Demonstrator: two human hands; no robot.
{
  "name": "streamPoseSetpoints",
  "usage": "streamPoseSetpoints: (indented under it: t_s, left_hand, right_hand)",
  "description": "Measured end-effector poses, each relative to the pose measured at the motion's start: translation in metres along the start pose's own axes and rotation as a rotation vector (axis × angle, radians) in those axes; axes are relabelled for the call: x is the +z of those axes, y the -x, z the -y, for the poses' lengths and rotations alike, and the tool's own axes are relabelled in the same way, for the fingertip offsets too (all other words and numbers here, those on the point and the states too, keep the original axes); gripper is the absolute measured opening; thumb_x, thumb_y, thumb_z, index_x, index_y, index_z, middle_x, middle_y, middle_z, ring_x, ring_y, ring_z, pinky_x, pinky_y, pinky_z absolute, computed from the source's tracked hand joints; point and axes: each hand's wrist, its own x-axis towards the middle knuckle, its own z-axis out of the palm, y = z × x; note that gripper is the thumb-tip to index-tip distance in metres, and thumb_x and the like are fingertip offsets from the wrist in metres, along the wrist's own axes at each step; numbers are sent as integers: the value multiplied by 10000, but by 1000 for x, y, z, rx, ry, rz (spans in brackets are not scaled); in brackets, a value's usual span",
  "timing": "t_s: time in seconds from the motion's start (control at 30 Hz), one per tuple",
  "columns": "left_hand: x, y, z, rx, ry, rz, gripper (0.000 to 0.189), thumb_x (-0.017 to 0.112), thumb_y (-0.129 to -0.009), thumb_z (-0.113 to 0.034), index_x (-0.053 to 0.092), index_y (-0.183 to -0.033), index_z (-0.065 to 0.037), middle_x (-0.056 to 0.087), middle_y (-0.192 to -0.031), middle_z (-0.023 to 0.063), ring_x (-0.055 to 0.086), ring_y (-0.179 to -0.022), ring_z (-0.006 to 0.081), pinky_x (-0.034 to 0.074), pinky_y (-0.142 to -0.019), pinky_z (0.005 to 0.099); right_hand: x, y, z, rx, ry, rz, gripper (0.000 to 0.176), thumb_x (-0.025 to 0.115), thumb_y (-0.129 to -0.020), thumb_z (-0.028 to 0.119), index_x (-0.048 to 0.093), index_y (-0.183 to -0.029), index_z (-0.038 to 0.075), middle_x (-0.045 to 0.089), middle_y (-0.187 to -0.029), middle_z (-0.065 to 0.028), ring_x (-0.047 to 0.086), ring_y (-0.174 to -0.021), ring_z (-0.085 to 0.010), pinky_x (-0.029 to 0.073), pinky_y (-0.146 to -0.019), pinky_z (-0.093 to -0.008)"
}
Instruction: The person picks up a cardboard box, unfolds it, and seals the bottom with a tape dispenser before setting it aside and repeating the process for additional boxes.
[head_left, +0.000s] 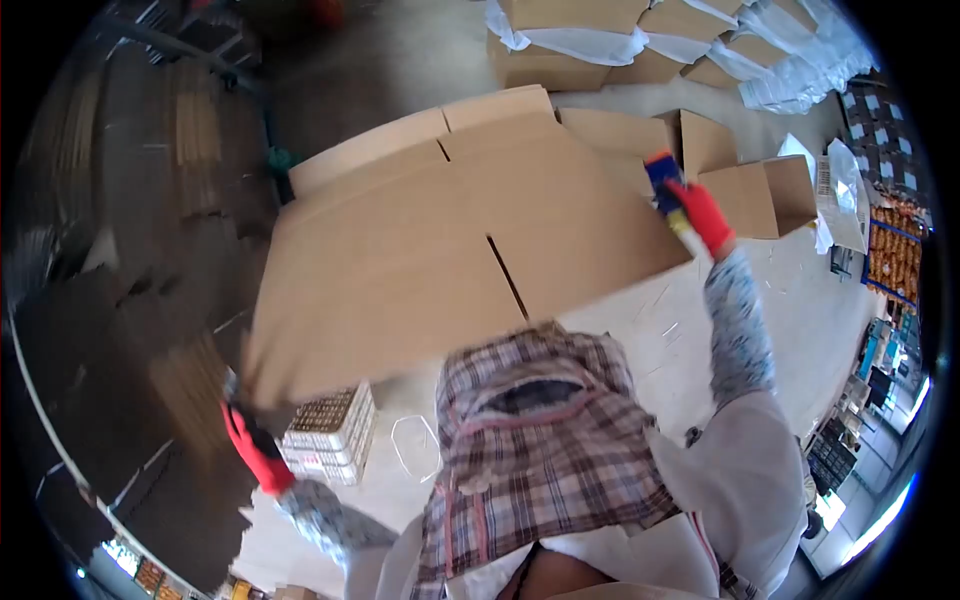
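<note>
A large brown flattened cardboard box spreads out in front of my body, its flaps creased and slotted. At its lower left corner is my left hand in a red glove with dark fingers, closed about the corner; the fingertips there are smeared by motion. By the right edge of the cardboard, my right hand, also red-gloved, is closed round a blue hand tool with an orange end, which looks like a tape dispenser. A yellowish part shows below that hand.
Open cardboard boxes stand on the floor beyond my right hand. Farther back are boxes with white plastic liners. White crates sit near my left hand, by a white strap loop. Stacked flat cardboard lies far left.
</note>
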Motion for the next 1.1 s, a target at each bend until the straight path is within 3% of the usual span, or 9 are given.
streamPoseSetpoints:
  t_s: [0.1,0.23,0.33,0.4,0.57,0.7,0.8,0.83,1.1]
  left_hand:
    - [12,-44,-35,371,358,-79,624,637,-867,-144,341,-1405,-37,420,-1375,106,437,-1224,219,352,-1027,349]
    - [53,-127,-88,610,434,-274,743,703,-806,-124,297,-1427,-80,392,-1391,131,401,-1255,245,319,-1060,381]
    - [53,-160,-102,627,242,-278,834,714,-814,-256,224,-1473,-113,281,-1486,173,302,-1355,278,270,-1091,389]
    - [48,-150,-102,522,273,-198,860,688,-834,-324,173,-1492,-119,265,-1498,166,281,-1370,281,265,-1097,390]
    - [37,-181,-33,604,501,-100,614,606,-881,-312,350,-1385,-73,470,-1297,114,476,-1162,232,380,-997,372]
    - [60,-150,-63,477,754,-211,408,583,-878,-242,483,-1209,-25,515,-1183,110,506,-1066,208,407,-940,378]
    - [55,-147,-85,559,544,-442,246,555,-881,-184,564,-1041,3,554,-1106,144,541,-999,251,433,-874,394]
    - [40,-155,-77,735,-228,-657,303,578,-884,-215,559,-1101,-5,552,-1159,178,544,-1028,289,435,-877,406]
    - [66,-162,-85,580,616,120,521,653,-884,-190,410,-1328,-68,483,-1281,99,470,-1169,183,379,-986,307]
  right_hand:
    - [-108,-40,92,328,-573,239,366,587,-893,297,596,-1200,98,638,-1011,-118,614,-876,-188,473,-776,-317]
    - [-204,-48,242,-47,-489,534,493,650,-821,425,624,-1059,-6,652,-973,-129,618,-881,-210,479,-802,-317]
    - [-165,-37,283,-698,-181,17,496,681,-782,425,625,-1043,6,643,-974,-146,608,-869,-236,472,-815,-348]
    - [-182,-43,310,-204,-100,725,530,712,-733,426,612,-1046,9,642,-990,-162,610,-887,-274,470,-807,-371]
    - [-170,-60,281,166,-275,588,628,732,-685,474,586,-1113,38,644,-986,-153,619,-881,-272,476,-794,-370]
    - [-130,21,320,-513,-56,354,782,746,-665,550,529,-1198,22,608,-974,-159,561,-955,-290,425,-897,-378]
    - [-142,42,339,-480,196,523,892,759,-621,590,497,-1237,1,592,-989,-180,528,-1016,-318,382,-959,-374]
    - [-142,38,331,-466,201,532,892,759,-621,590,497,-1237,1,592,-989,-180,528,-1016,-318,382,-959,-374]
    - [-182,-53,284,-39,-452,455,707,724,-685,523,539,-1152,25,619,-1041,-162,579,-943,-275,449,-847,-350]
